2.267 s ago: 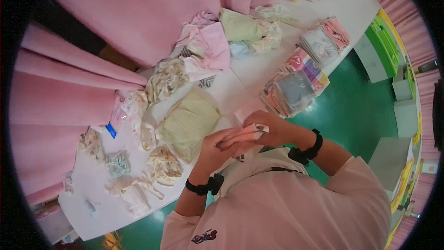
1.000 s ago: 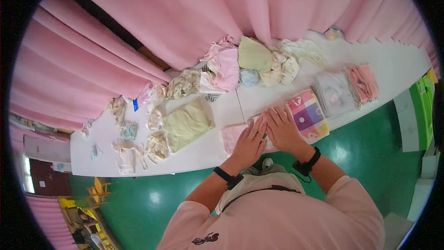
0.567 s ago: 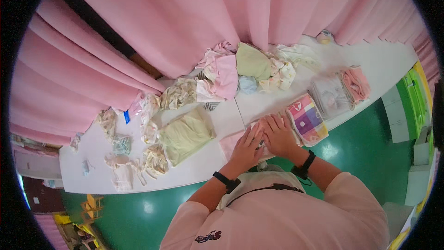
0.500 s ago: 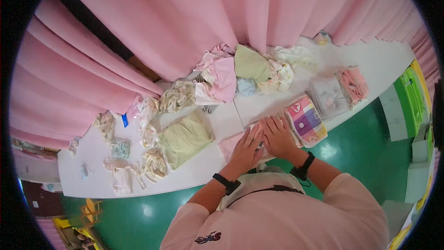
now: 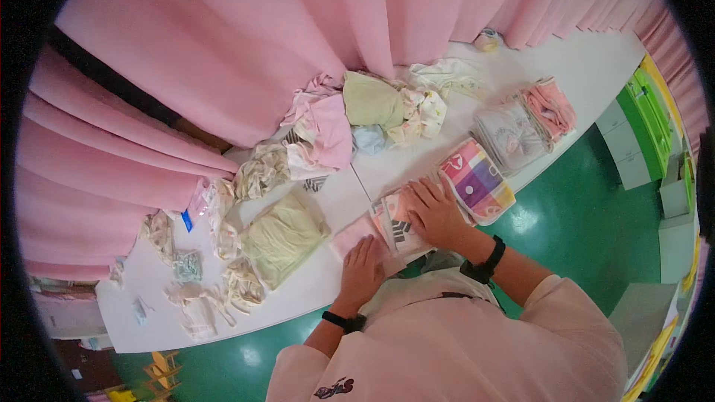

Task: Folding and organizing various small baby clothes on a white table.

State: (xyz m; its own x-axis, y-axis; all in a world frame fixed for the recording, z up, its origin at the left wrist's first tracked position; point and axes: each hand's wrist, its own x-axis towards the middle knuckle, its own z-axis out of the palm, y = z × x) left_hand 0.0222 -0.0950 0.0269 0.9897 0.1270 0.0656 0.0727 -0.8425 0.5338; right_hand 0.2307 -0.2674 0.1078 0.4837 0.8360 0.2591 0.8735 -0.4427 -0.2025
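Note:
My left hand [image 5: 360,275] lies flat, fingers stretched out, on a folded pale pink cloth [image 5: 348,237] at the table's near edge. With fingers spread, my right hand [image 5: 438,217] rests on a folded cloth with an orange and grey print [image 5: 398,225], which looks to be in a clear bag. Just right of that hand is a folded cloth with purple, orange and pink blocks [image 5: 480,184]. To the left of my hands sits a folded light green cloth [image 5: 285,240]. Neither hand grips anything.
Crumpled baby clothes in pink [image 5: 328,130] and green [image 5: 372,100] lie along the back of the white table [image 5: 588,74]. Clear-bagged grey cloth [image 5: 514,134] and folded coral cloth [image 5: 550,108] sit at right. Small garments [image 5: 195,311] lie at left. Pink curtains [image 5: 298,22] hang behind.
My hands have moved apart: the left slid leftward onto the pink cloth, the right stayed on the printed cloth, uncovering its pattern. The whole view has shifted and turned slightly.

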